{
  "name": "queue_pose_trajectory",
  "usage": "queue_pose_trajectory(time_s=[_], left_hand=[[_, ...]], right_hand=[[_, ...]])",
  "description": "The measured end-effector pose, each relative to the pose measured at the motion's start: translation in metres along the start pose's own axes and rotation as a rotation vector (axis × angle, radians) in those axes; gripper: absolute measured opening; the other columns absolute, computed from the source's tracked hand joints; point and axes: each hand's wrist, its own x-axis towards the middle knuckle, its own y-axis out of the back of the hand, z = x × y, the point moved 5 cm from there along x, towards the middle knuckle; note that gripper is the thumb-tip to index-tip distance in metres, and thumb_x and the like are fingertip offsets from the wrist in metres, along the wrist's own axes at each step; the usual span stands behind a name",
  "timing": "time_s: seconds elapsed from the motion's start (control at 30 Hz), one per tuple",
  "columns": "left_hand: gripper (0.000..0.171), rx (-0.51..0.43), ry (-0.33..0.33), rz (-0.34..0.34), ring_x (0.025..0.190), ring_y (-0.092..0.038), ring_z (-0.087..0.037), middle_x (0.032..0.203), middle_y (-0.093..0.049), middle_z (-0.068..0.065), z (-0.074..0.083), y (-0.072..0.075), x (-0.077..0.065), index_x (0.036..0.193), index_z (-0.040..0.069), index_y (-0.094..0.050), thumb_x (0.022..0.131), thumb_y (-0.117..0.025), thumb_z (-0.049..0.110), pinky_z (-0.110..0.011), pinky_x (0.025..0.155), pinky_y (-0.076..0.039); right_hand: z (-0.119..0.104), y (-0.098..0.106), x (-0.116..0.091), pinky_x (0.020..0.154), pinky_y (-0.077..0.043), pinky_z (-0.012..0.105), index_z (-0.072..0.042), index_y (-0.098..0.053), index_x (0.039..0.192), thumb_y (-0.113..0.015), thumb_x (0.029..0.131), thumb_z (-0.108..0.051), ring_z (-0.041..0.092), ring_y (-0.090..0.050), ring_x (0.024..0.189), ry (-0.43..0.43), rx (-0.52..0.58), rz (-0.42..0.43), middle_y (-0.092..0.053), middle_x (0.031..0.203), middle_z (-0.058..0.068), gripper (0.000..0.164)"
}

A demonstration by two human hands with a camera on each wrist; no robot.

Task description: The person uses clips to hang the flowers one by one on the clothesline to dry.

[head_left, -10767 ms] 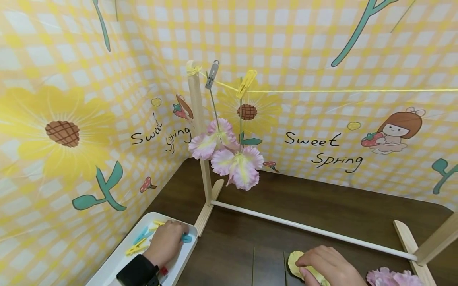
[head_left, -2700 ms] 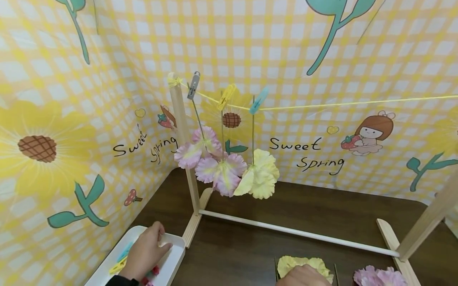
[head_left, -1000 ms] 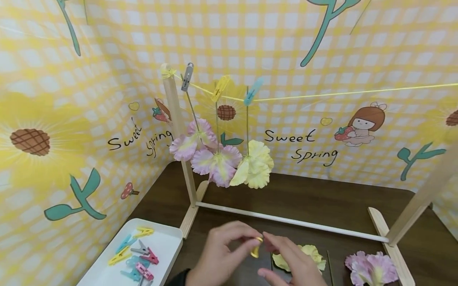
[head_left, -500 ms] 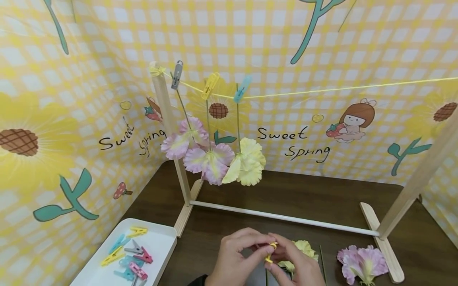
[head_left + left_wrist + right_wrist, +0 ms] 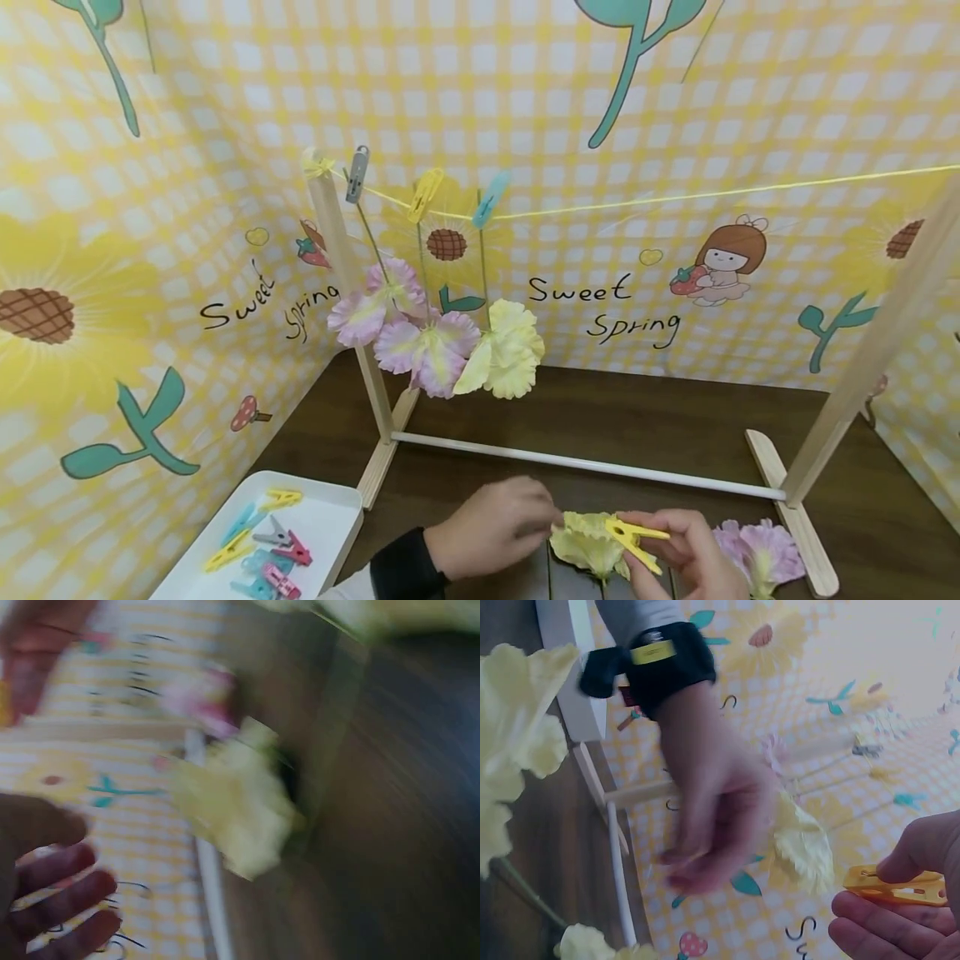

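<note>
Where the dark table is topped by a wooden rack, the left hand is held loose, fingers parted; by the right hand, near a yellow flower laid down, a yellow clothespin is pinched.

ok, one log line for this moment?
right hand: pinches yellow peg | left hand: empty, near unpegged yellow flower | line: three flowers pegged | tray: more pegs

Yellow clothespin pinched in right hand; pale-yellow flower on table.
</note>
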Motion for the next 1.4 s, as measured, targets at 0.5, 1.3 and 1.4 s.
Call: queue_pose_trajectory(time_s=[0.5, 1.3, 1.4], left_hand=[[0.009, 0.08, -0.102, -0.396, 0.083, -0.047, 0.005, 0.093, -0.056, 0.009, -0.015, -0.058, -0.023, 0.096, 0.021, -0.075, 0.094, -0.068, 0.016, -0.001, 0.069, -0.034], [0.047, -0.463, 0.846, -0.116, 0.036, -0.036, -0.004, 0.041, -0.041, 0.009, -0.034, -0.068, -0.028, 0.048, 0.013, -0.052, 0.087, -0.074, 0.026, -0.018, 0.046, -0.035], [0.046, -0.519, 0.937, -0.124, 0.033, -0.04, -0.007, 0.038, -0.045, 0.006, -0.035, -0.073, -0.029, 0.045, 0.009, -0.058, 0.085, -0.076, 0.024, -0.02, 0.048, -0.043]], right_hand=[[0.014, 0.013, -0.01, 0.07, -0.053, 0.019, 0.008, -0.052, 0.103, -0.065, 0.059, 0.038, 0.011, -0.069, 0.087, 0.025, -0.015, -0.005, -0.07, 0.101, 0.012, 0.055], [0.026, 0.017, -0.009, 0.075, -0.052, 0.017, 0.018, -0.047, 0.1, -0.057, 0.051, 0.045, 0.007, -0.067, 0.092, 0.139, 0.175, -0.033, -0.07, 0.108, 0.005, 0.057], [0.029, 0.017, -0.008, 0.076, -0.052, 0.017, 0.019, -0.046, 0.1, -0.055, 0.051, 0.045, 0.008, -0.067, 0.094, 0.158, 0.242, -0.046, -0.069, 0.11, 0.005, 0.056]])
